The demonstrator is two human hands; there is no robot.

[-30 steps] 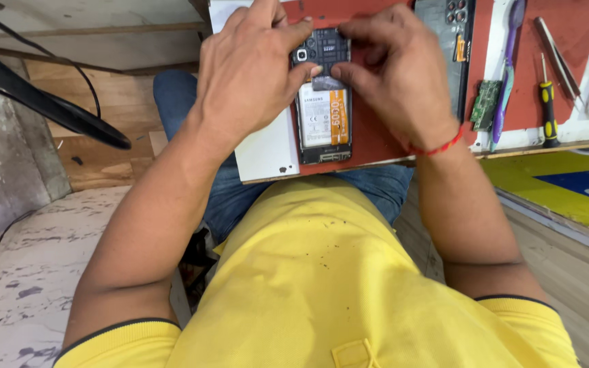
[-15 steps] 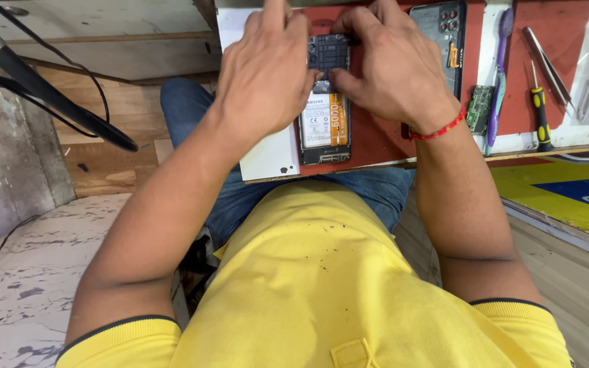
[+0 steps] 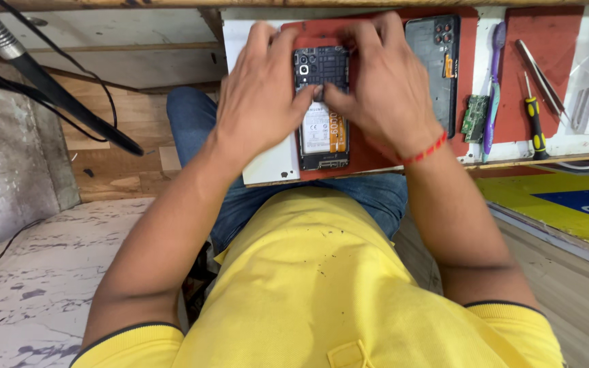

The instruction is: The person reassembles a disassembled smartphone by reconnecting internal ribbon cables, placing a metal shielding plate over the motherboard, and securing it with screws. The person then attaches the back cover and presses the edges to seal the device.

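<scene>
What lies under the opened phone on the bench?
A red work mat shows beneath the opened phone. Both hands, left hand and right hand, cover its upper edges, hiding what lies there.

Seen from above: a white worktop (image 3: 267, 170) with a wooden front edge crosses the top. Below its left end, a wooden shelf (image 3: 124, 153) meets a pale marbled floor (image 3: 42, 286). Black cables (image 3: 69, 102) run diagonally at upper left. At right, a yellow and blue mat (image 3: 560, 204) borders wooden planks (image 3: 581, 300). Lighting is even.
</scene>
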